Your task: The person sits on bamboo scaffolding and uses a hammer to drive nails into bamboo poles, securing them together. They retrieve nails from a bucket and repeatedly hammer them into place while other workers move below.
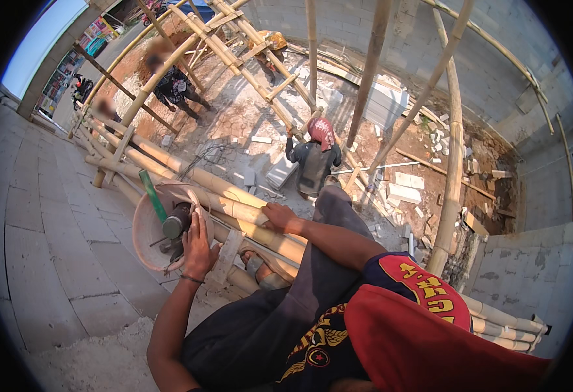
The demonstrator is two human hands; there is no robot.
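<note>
A pinkish, dusty bucket point(144, 228) stands at the left beside the bamboo scaffold. Inside it are a long green strip-like piece point(152, 195), which sticks up past the rim, and a dark cylindrical thing point(174, 225) with a round grey end. Over the bucket's right side lies my left hand point(198, 247), fingers stretched out next to the dark thing. I cannot make out a hold on anything there. My right hand point(280, 216) has its fingers curled over a thick bamboo pole point(234, 208) of the platform.
Below, a person in a red head covering point(316, 157) is by a bamboo ladder point(260, 78). More people stand farther left. White blocks point(404, 189) and rubble lie on the ground. Upright bamboo poles point(453, 170) rise at right. A grey block wall point(58, 255) runs along the left.
</note>
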